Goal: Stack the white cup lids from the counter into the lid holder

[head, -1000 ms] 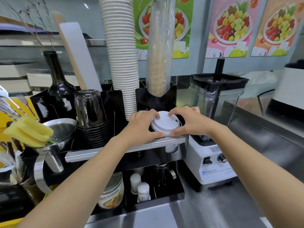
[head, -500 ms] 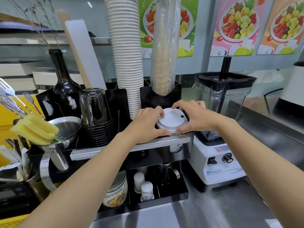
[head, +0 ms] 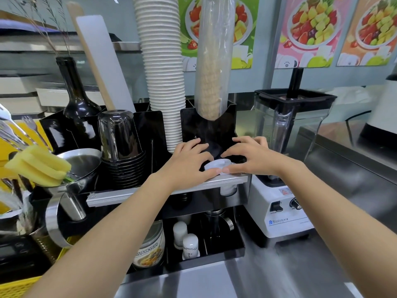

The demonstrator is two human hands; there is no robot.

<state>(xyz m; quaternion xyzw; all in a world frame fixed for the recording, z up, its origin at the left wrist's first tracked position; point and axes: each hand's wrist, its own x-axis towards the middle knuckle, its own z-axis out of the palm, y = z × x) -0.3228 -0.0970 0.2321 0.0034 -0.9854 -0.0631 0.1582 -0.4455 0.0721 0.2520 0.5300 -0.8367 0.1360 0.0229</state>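
Left hand [head: 189, 162]: we see it palm down over the black lid holder [head: 206, 125], fingers spread and curved, thumb tip pressed on the near edge of the white lid [head: 217, 165].
Right hand [head: 249, 157]: we see it mirrored on the right side, fingers fanned out, thumb tip touching the lid's near edge just beside the left thumb.
White lid: we find it low in the holder's front compartment, mostly hidden between the two hands, just behind the grey shelf rail [head: 171, 190]. We cannot tell whether the fingers clasp its sides or only press on it.
Lid holder: it stands at the centre, far from us, with a tall stack of white paper cups [head: 161, 67] on its left and a clear sleeve of cones [head: 212, 61] rising out of its back slot.
Blender [head: 287, 151]: it stands just right of the holder, on the steel counter [head: 290, 269].
Black cups [head: 122, 147]: an upturned stack, left of the holder.
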